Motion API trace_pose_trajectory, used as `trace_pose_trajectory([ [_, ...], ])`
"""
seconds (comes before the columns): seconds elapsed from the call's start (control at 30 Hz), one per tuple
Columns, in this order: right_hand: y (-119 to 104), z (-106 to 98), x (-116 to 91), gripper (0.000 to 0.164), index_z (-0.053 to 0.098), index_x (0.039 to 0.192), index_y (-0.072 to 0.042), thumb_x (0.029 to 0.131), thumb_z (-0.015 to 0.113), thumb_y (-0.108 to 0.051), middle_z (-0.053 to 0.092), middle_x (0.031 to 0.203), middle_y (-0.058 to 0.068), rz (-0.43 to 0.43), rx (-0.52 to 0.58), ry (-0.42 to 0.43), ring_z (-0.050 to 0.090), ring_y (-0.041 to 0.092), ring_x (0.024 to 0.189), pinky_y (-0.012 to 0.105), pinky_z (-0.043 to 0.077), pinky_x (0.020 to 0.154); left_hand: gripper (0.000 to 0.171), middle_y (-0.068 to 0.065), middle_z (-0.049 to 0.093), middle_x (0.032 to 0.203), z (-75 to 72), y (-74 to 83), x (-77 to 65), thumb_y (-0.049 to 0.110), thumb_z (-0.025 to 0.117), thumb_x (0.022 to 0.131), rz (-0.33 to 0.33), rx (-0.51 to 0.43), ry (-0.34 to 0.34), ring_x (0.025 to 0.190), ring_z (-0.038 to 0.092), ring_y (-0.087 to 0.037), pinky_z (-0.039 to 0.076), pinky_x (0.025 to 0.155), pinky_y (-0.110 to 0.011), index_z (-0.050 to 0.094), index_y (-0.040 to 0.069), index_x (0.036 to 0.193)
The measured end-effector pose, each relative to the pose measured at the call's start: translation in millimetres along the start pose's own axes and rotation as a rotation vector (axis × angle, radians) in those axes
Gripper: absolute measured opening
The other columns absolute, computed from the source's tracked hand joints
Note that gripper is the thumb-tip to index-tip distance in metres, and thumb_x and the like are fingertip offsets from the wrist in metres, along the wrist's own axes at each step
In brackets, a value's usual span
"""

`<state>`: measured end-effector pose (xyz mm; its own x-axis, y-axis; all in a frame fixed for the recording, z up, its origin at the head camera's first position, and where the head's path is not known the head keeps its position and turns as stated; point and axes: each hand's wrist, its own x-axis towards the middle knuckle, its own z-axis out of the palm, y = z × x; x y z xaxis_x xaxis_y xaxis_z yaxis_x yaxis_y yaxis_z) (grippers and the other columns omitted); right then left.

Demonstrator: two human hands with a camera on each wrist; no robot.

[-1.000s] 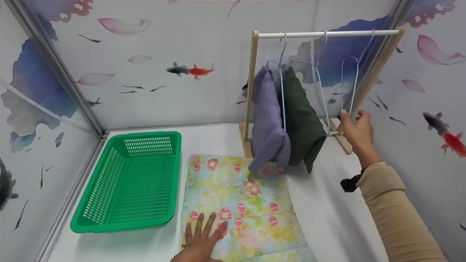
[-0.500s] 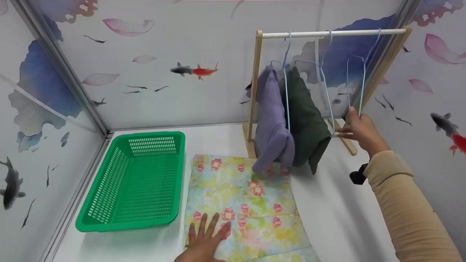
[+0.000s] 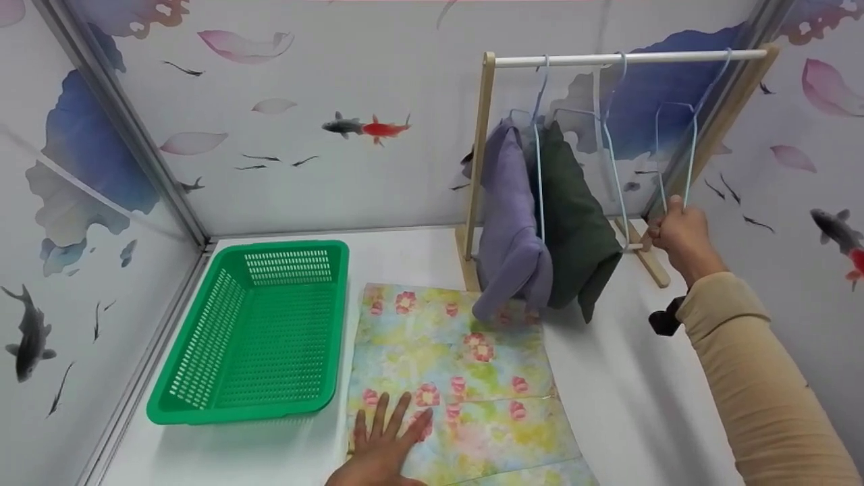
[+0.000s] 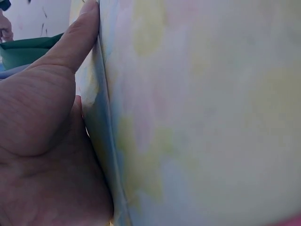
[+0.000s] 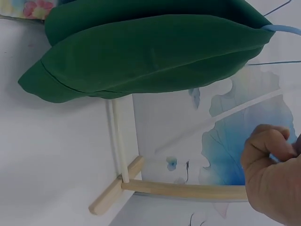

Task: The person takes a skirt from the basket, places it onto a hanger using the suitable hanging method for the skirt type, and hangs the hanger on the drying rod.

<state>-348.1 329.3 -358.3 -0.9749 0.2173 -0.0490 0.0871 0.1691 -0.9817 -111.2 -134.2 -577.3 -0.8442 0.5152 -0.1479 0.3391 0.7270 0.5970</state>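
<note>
My right hand grips the lower end of the rightmost light-blue wire hanger, which hooks over the rack's white rail. In the right wrist view, the fingers of that hand are curled. A dark green garment hangs from the middle hanger, and a lilac garment from the left one. My left hand lies palm down with spread fingers on a flowered cloth. Close up in the left wrist view, its thumb stretches along the cloth's surface.
The wooden clothes rack stands at the back right, near the corner of patterned walls. On the white table, a green plastic basket with nothing in it sits left of the cloth. The lilac garment's lower end overlaps the cloth's far edge.
My right hand's fingers have curled round the hanger's lower end, and that hanger has slid a little rightward along the rail. The view has shifted slightly; my left hand stays put.
</note>
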Motion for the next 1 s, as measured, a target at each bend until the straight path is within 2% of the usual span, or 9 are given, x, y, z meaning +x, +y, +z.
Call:
trace_pose_trajectory([
  [0.13, 2.2, 0.3, -1.9, 0.038, 0.027, 0.078, -0.008, 0.098, 0.024, -0.040, 0.030, 0.053, -0.006, -0.028, 0.101, 0.048, 0.035, 0.005, 0.046, 0.021, 0.031, 0.043, 0.096, -0.015, -0.004, 0.151, -2.3, 3.0, -1.5, 0.062, 0.061, 0.072, -0.002, 0.001, -0.013, 0.131, -0.013, -0.046, -0.010, 0.091, -0.070, 0.012, 0.028, 0.148],
  [0.3, 5.0, 2.6, -6.8, 0.041, 0.030, 0.076, -0.007, 0.097, 0.026, -0.042, 0.032, 0.054, -0.007, -0.059, 0.106, 0.111, 0.034, 0.004, 0.042, 0.021, 0.031, 0.042, 0.098, -0.015, -0.004, 0.151, -2.5, 2.4, -2.1, 0.060, 0.064, 0.071, 0.008, -0.037, -0.001, 0.131, -0.014, -0.047, -0.012, 0.091, -0.069, 0.014, 0.027, 0.148],
  [0.37, 3.6, 4.9, -12.2, 0.042, 0.032, 0.075, -0.007, 0.097, 0.026, -0.042, 0.032, 0.053, -0.007, -0.071, 0.102, 0.128, 0.034, 0.004, 0.041, 0.021, 0.031, 0.042, 0.097, -0.016, -0.004, 0.151, -2.8, 2.6, -2.5, 0.060, 0.064, 0.071, 0.012, -0.041, 0.004, 0.131, -0.014, -0.047, -0.012, 0.090, -0.069, 0.015, 0.027, 0.148],
  [0.63, -3.5, 15.9, -40.2, 0.039, 0.033, 0.078, -0.004, 0.097, 0.029, -0.038, 0.032, 0.058, -0.004, -0.148, 0.271, 0.139, 0.031, 0.005, 0.043, 0.020, 0.028, 0.038, 0.099, -0.015, -0.004, 0.152, -5.6, 5.8, -1.3, 0.063, 0.063, 0.069, -0.017, -0.006, -0.009, 0.131, -0.014, -0.046, -0.011, 0.091, -0.069, 0.013, 0.029, 0.148],
  [0.87, 19.4, 16.6, -58.2, 0.034, 0.041, 0.104, -0.007, 0.097, 0.033, -0.039, 0.035, 0.065, 0.000, -0.205, 0.314, 0.170, 0.035, 0.007, 0.047, 0.018, 0.029, 0.038, 0.098, -0.016, -0.003, 0.151, -3.4, 4.7, -1.4, 0.062, 0.063, 0.070, -0.009, 0.015, 0.007, 0.131, -0.013, -0.047, -0.010, 0.091, -0.070, 0.014, 0.029, 0.148],
  [0.93, 27.1, 18.2, -63.9, 0.035, 0.042, 0.105, -0.006, 0.096, 0.035, -0.039, 0.036, 0.064, 0.001, -0.235, 0.335, 0.162, 0.034, 0.007, 0.046, 0.019, 0.028, 0.037, 0.099, -0.015, -0.004, 0.151, -3.0, 5.3, -1.2, 0.063, 0.063, 0.069, -0.019, 0.018, -0.003, 0.131, -0.014, -0.046, -0.011, 0.091, -0.069, 0.013, 0.030, 0.148],
  [1.0, 34.6, 20.5, -70.3, 0.039, 0.043, 0.097, -0.002, 0.096, 0.036, -0.040, 0.036, 0.059, 0.001, -0.273, 0.329, 0.161, 0.034, 0.007, 0.043, 0.020, 0.027, 0.036, 0.099, -0.015, -0.005, 0.152, -3.4, 6.4, -1.0, 0.064, 0.062, 0.069, -0.030, 0.022, -0.017, 0.131, -0.015, -0.045, -0.011, 0.091, -0.069, 0.012, 0.031, 0.148],
])
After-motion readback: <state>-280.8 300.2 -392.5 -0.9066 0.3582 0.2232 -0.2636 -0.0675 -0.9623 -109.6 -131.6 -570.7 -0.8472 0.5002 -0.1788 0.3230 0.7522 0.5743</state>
